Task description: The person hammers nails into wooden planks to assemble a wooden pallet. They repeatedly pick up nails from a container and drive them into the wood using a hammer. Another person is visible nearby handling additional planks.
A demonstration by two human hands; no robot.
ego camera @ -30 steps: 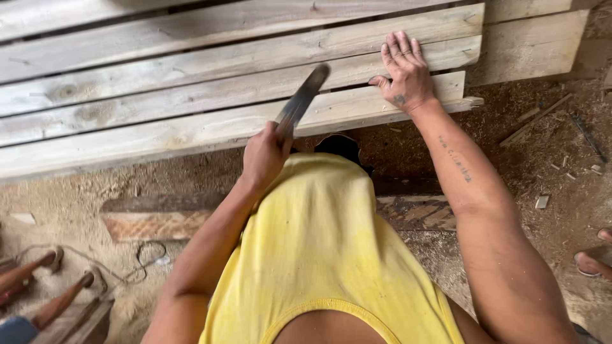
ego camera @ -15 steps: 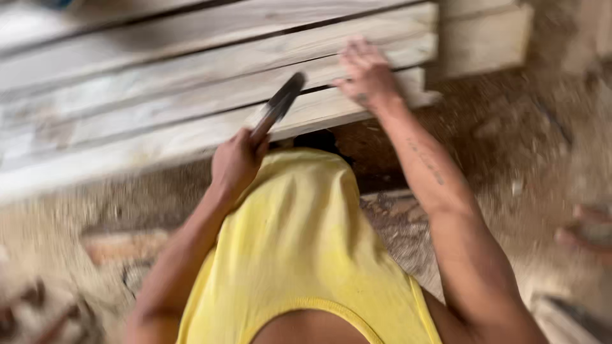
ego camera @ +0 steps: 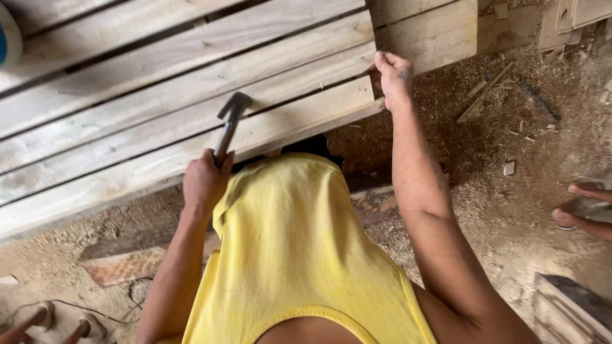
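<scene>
My left hand (ego camera: 205, 181) is shut on the handle of a metal hammer (ego camera: 231, 119), whose head rests over the pale wooden planks (ego camera: 159, 83) stacked side by side in front of me. My right hand (ego camera: 392, 78) grips the right end of one plank, fingers curled over its end face. My yellow sleeveless shirt (ego camera: 299, 255) fills the lower middle of the view and hides what lies below the planks' near edge.
Sawdust and wood chips cover the dirt floor (ego camera: 510, 146) at the right. Another person's foot in a sandal (ego camera: 583, 210) shows at the right edge. A short board (ego camera: 433, 32) lies past the planks' ends. A reddish board (ego camera: 121, 264) lies on the floor at lower left.
The view has shifted right along the planks. My right hand went from lying flat on top to gripping a plank's end. The hammer head now sits over the planks.
</scene>
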